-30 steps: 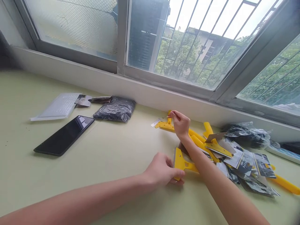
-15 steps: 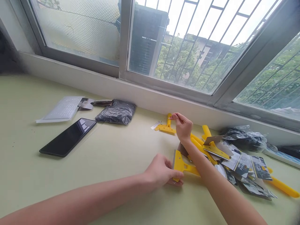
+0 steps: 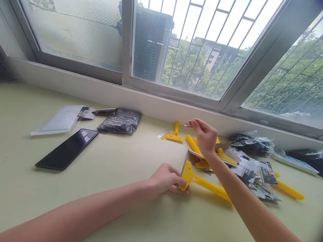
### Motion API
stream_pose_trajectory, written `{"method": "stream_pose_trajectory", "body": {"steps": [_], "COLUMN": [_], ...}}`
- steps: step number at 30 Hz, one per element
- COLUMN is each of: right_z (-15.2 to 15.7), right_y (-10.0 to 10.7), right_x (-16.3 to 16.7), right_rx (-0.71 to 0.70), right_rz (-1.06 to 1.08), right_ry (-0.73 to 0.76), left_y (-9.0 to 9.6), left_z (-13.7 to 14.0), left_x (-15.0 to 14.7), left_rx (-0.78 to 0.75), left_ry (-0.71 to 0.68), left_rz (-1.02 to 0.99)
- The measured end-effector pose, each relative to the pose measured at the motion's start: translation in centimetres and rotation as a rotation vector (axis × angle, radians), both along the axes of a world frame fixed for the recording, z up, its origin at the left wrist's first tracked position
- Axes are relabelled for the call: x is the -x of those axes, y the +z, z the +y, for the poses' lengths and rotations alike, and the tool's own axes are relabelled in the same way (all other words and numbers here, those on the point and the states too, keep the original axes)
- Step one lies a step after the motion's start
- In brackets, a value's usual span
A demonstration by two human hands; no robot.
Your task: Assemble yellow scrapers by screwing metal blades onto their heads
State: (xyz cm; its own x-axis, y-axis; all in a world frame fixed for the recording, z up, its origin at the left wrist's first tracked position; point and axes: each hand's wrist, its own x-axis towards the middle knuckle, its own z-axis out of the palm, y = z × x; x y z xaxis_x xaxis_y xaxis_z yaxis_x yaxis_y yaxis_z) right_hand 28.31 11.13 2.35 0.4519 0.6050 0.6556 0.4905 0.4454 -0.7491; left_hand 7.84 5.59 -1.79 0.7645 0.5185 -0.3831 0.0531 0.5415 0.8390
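My left hand point(image 3: 168, 178) pinches the head of a yellow scraper point(image 3: 187, 174) at its lower corner, fingers closed. The scraper's blade edge faces left and its long handle points right, partly behind my right forearm. Above it, my right hand point(image 3: 207, 137) is closed on a small slim tool point(image 3: 186, 125) with a thin tip pointing left; its exact kind is too small to make out. Just left of that tip, a second yellow scraper point(image 3: 175, 136) lies on the table beside a small white-and-grey card point(image 3: 163, 133).
On the right is a pile of yellow scrapers point(image 3: 290, 190) and printed cardboard packages point(image 3: 267, 173). A black plastic-wrapped bundle point(image 3: 252, 144) lies behind. To the left are a black tablet or phone point(image 3: 67, 149), bubble wrap point(image 3: 59, 120) and a dark wrapped packet point(image 3: 121, 121). A window sill point(image 3: 156, 101) borders the table.
My right hand has moved right relative to the scraper by the sill, showing more of the slim tool. The held scraper's handle shows more. The view has shifted slightly right.
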Motion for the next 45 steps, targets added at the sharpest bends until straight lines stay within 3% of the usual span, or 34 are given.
{"method": "stream_pose_trajectory", "body": {"steps": [5,11,22,29,33,38,42,45], "right_z": [5.2,6.5,6.3,5.3,2.4,-6.3,-13.9,-17.7], "right_y": [-3.5,-5.9,-5.8,-4.3,-2.1,0.7,0.6,-0.6], "right_x": [-0.1,-1.3,-1.1,-0.3,0.5,1.3,1.1,0.8], "right_rx": [0.051,0.105,0.104,0.037,0.022,0.075,0.174,0.214], "right_rz": [0.084,0.143,0.217,0.291,0.326,0.320,0.352,0.399], "right_ry": [0.001,0.005,0.023,0.020,0.036,0.085,0.016,0.002], "left_y": [-0.2,-0.8,-1.0,-0.9,-1.2,-1.0,-0.8,-0.9], "left_z": [0.3,0.4,0.4,0.3,0.3,0.3,0.3,0.3], "left_x": [0.3,-0.1,-0.1,-0.1,-0.1,0.0,0.0,0.1], "left_rx": [0.012,0.075,0.075,0.052,0.026,0.001,-0.010,-0.004], "left_ry": [-0.067,-0.053,-0.049,-0.045,-0.056,-0.061,-0.086,-0.120], "left_rz": [-0.018,-0.041,-0.040,-0.021,-0.022,-0.029,0.000,0.030]}}
